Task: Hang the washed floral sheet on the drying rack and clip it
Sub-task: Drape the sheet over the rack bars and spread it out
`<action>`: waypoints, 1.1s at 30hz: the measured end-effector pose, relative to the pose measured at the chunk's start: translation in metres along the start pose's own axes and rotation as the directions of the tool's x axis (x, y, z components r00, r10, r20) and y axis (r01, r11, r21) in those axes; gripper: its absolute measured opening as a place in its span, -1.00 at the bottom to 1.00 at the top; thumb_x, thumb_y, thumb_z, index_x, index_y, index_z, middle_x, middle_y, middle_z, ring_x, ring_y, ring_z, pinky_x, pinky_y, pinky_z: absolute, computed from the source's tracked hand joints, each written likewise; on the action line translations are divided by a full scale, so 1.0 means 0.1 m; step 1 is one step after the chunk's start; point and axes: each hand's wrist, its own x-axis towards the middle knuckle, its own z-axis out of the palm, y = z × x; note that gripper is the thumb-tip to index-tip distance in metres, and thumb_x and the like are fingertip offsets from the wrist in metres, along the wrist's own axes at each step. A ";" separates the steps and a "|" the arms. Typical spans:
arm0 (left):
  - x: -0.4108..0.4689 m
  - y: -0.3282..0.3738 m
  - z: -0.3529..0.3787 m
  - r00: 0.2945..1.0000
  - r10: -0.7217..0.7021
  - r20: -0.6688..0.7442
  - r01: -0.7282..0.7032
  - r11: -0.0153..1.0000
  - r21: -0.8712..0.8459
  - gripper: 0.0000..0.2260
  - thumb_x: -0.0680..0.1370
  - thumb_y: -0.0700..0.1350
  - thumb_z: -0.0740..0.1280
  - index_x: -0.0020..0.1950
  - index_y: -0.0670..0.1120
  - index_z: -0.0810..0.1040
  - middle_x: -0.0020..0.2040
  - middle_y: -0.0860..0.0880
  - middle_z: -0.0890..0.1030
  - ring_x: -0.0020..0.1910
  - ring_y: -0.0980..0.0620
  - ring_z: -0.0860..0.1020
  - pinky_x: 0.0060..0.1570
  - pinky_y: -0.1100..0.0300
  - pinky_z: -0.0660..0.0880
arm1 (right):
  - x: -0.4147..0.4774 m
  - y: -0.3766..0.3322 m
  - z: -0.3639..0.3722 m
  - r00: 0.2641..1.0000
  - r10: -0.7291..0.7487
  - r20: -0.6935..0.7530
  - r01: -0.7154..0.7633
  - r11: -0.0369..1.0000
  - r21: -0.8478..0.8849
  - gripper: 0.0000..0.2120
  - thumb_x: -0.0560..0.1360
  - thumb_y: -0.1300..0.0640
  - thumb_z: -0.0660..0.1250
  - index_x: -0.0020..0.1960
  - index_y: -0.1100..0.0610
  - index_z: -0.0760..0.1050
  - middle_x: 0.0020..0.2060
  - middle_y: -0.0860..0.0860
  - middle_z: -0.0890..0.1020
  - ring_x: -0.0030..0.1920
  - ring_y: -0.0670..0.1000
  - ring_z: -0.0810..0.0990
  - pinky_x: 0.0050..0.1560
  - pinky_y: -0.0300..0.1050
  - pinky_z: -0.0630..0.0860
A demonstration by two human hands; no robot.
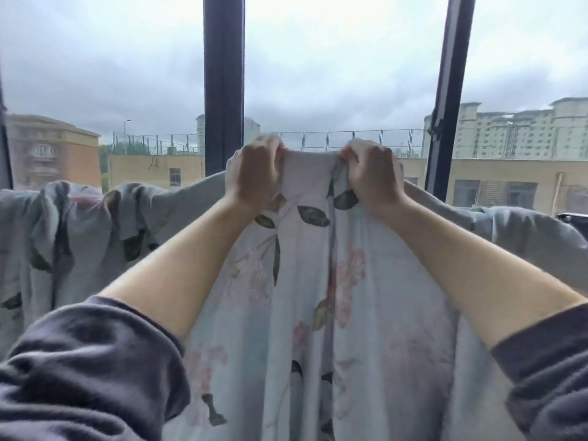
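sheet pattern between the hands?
Pale blue-grey sheet with dark green leaves and faded pink flowers; head view shows it best.

A dark vertical window post (223, 84) stands at centre, with a second, tilted frame bar (450, 90) to its right. Beyond the glass, the sky is overcast. A tan low building (156, 171) carries a wire fence (350, 140) along its roofline. An orange-and-beige block (51, 149) stands at left (blurred), and pale multi-storey flats (521, 132) rise at right.
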 end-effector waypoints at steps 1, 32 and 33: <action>0.12 0.02 0.02 0.999 -0.038 0.014 0.038 0.999 0.016 -0.83 0.59 -0.12 0.18 -0.09 -0.14 0.52 -0.12 -0.09 0.61 -0.19 -0.16 0.56 -0.21 0.03 0.49 | 0.12 0.00 0.03 0.999 0.030 0.012 -0.030 0.999 -0.020 -0.77 0.56 0.06 0.17 -0.08 0.10 0.57 -0.14 0.06 0.66 -0.09 0.15 0.58 -0.19 -0.10 0.31; -1.46 -0.07 -0.28 0.976 0.186 0.112 -0.204 0.962 0.182 -0.77 0.53 0.07 0.28 -0.07 -0.10 0.52 -0.15 -0.04 0.57 -0.16 -0.07 0.54 -0.09 0.05 0.39 | -1.52 0.10 -0.37 0.998 -0.014 0.061 0.017 0.999 -0.044 -0.67 0.54 -0.18 0.18 -0.07 0.10 0.46 -0.18 -0.05 0.54 -0.20 -0.02 0.51 -0.17 -0.14 0.43; -1.55 -0.03 -0.28 0.980 0.129 0.152 -0.156 0.971 0.180 -0.70 0.53 0.15 0.22 -0.15 -0.08 0.50 -0.28 -0.01 0.57 -0.30 -0.05 0.56 -0.23 0.10 0.41 | -1.62 0.07 -0.36 0.988 0.069 0.137 -0.058 0.995 -0.079 -0.61 0.51 -0.26 0.16 -0.09 0.07 0.44 -0.21 -0.06 0.54 -0.26 0.00 0.52 -0.24 -0.14 0.44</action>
